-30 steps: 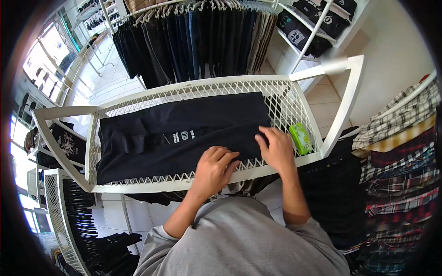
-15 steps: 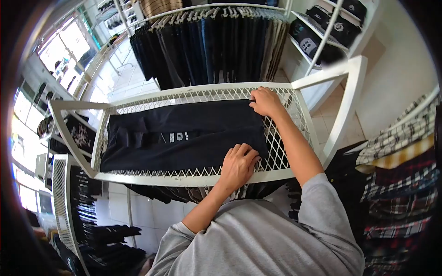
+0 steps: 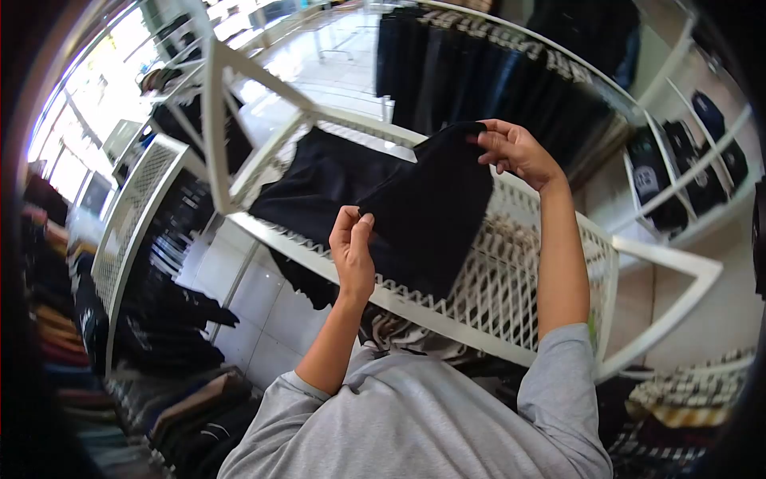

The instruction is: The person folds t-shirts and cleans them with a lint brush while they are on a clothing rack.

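A black garment (image 3: 435, 199), apparently a folded T-shirt, lies lengthwise on a white mesh rack top (image 3: 519, 275). Its right-hand part is raised and doubled back toward the left. My left hand (image 3: 353, 251) pinches one corner of the raised edge between thumb and fingers, above the near side of the rack. At the far side, my right hand (image 3: 519, 153) grips the other corner, its lower fingers curled loosely. Between both hands the edge is held up off the cloth beneath. White print on the garment is hidden now.
Dark trousers (image 3: 479, 88) hang in a row behind the rack. Caps (image 3: 650, 176) sit on shelves at the right. The rack's raised end frames (image 3: 678, 299) stick up on both sides. More clothes hang below the mesh, and plaid shirts (image 3: 670, 415) are at lower right.
Both hands have lifted the garment's right end and brought it leftward over the rest, covering the print. My view has rotated, so the rack now slopes down to the right.
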Demonstrator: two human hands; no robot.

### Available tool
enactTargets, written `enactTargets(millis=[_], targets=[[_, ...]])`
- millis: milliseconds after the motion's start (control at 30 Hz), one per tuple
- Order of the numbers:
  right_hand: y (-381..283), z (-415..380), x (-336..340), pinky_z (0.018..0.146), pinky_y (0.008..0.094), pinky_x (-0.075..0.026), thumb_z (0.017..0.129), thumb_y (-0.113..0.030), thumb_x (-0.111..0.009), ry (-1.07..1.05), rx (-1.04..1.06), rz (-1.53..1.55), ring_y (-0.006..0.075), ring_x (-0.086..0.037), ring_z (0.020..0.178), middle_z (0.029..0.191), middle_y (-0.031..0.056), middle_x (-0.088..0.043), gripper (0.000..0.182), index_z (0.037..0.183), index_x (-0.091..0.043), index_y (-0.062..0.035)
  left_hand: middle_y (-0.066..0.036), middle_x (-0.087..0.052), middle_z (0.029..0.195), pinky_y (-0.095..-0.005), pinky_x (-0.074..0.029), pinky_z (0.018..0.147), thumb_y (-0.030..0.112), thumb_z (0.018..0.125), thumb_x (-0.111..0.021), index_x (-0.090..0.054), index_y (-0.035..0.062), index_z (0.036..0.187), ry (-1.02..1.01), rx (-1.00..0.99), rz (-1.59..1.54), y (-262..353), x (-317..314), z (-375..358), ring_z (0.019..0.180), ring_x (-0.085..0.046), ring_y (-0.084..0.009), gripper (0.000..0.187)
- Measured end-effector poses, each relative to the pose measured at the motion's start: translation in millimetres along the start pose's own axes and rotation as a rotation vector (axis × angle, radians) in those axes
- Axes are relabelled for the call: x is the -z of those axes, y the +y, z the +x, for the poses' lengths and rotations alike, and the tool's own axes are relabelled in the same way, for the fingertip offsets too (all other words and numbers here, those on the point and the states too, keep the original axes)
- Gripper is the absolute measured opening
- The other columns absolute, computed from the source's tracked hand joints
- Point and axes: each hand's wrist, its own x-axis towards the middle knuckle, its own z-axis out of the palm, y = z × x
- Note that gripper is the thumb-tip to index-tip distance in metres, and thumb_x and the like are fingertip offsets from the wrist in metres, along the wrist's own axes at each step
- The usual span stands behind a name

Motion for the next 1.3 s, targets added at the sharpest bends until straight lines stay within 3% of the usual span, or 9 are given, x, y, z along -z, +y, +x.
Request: enactTargets(millis=[300,433,467,600,733,867,967,1033,1300], targets=[[39.6,189.2,-150.0,0.074,0.0262,-0.049,0.095,-0.027,-0.075,-0.093,0.174,-0.331,0.0084,-0.06,0.079,0.09,-0.0015,-0.071,0.025,0.105,-0.074,-0.0034,0.008,-0.042,0.076,-0.0215,-0.035,0.064,0.012,0.099,-0.058,-0.051,0.0082,0.084,0.218,-0.133,0.171,10.7,129.7,84.4,0.071,-0.04,-0.0026,0.017],[51.3,234.0,-219.8,0.084,0.0488,-0.052,0.101,-0.049,-0.055,0.092,0.213,-0.69,0.0458,-0.067,0.097,0.095,0.0259,-0.071,0.047,0.099,-0.072,-0.0047,-0.009,-0.064,0.088,-0.0314,-0.046,0.078,0.012,0.089,-0.063,-0.054,0.0007,0.08,0.447,-0.353,0.749,11.9,170.3,105.6,0.084,-0.059,-0.0226,0.017],[56.3,239.6,-234.3,0.085,0.0499,-0.052,0.101,-0.05,-0.055,0.093,0.214,-0.715,0.0458,-0.067,0.097,0.095,0.0257,-0.071,0.048,0.1,-0.072,-0.0046,-0.015,-0.067,0.105,-0.04,-0.044,0.094,0.013,0.081,-0.066,-0.055,0.0006,0.075,0.474,-0.303,0.833,17.2,173.2,105.8,0.104,-0.058,-0.0331,0.018],[117.3,249.4,-268.4,0.085,0.0503,-0.051,0.097,-0.046,-0.063,0.199,0.309,-0.865,0.0412,-0.068,0.091,0.09,0.0173,-0.073,0.04,0.098,-0.072,-0.0068,-0.013,-0.066,0.113,-0.0461,-0.039,0.102,0.015,0.078,-0.067,-0.056,0.0022,0.074,0.511,-0.248,1.175,4.7,188.5,106.6,0.114,-0.053,-0.0333,0.017],[134.3,245.7,-271.8,0.087,0.0471,-0.049,0.095,-0.039,-0.069,0.361,0.418,-0.857,0.0375,-0.066,0.093,0.094,0.0149,-0.068,0.033,0.096,-0.07,-0.0067,-0.015,-0.059,0.125,-0.0495,-0.033,0.109,0.015,0.076,-0.067,-0.065,0.0067,0.104,0.512,-0.235,1.229,-6.8,191.3,107.5,0.124,-0.049,-0.0351,0.03],[132.4,240.0,-269.0,0.089,0.0455,-0.048,0.091,-0.035,-0.071,0.352,0.405,-0.868,0.0364,-0.061,0.1,0.101,0.0165,-0.062,0.032,0.098,-0.07,-0.0044,-0.012,-0.061,0.124,-0.0478,-0.032,0.11,0.013,0.076,-0.065,-0.066,0.007,0.112,0.432,-0.266,1.333,-3.4,190.1,111.7,0.124,-0.05,-0.0339,0.036],[131.3,238.5,-267.1,0.09,0.0452,-0.047,0.088,-0.029,-0.072,0.314,0.44,-0.835,0.0349,-0.06,0.099,0.097,0.0141,-0.06,0.026,0.098,-0.07,-0.0045,-0.014,-0.059,0.13,-0.0578,-0.025,0.114,0.034,0.087,-0.073,-0.068,0.007,0.121,0.435,-0.255,1.437,-1.7,188.5,110.4,0.134,-0.046,-0.0365,0.043],[132.5,241.1,-265.9,0.09,0.045,-0.047,0.087,-0.026,-0.073,0.304,0.481,-0.806,0.0344,-0.06,0.098,0.097,0.0136,-0.06,0.024,0.096,-0.069,-0.0047,-0.013,-0.059,0.132,-0.0604,-0.022,0.116,0.044,0.088,-0.075,-0.071,0.0072,0.118,0.448,-0.225,1.434,-2.9,187.0,109.5,0.139,-0.043,-0.0372,0.047],[136.9,245.6,-262.0,0.088,0.0485,-0.048,0.098,-0.026,-0.06,0.245,0.452,-0.535,0.0405,-0.063,0.098,0.1,0.0206,-0.066,0.027,0.108,-0.058,-0.0007,-0.01,-0.063,0.123,-0.0616,-0.023,0.116,0.027,0.085,-0.079,-0.07,0.0074,0.093,0.442,-0.28,1.367,-7.0,186.2,108.8,0.137,-0.045,-0.0369,0.024]])
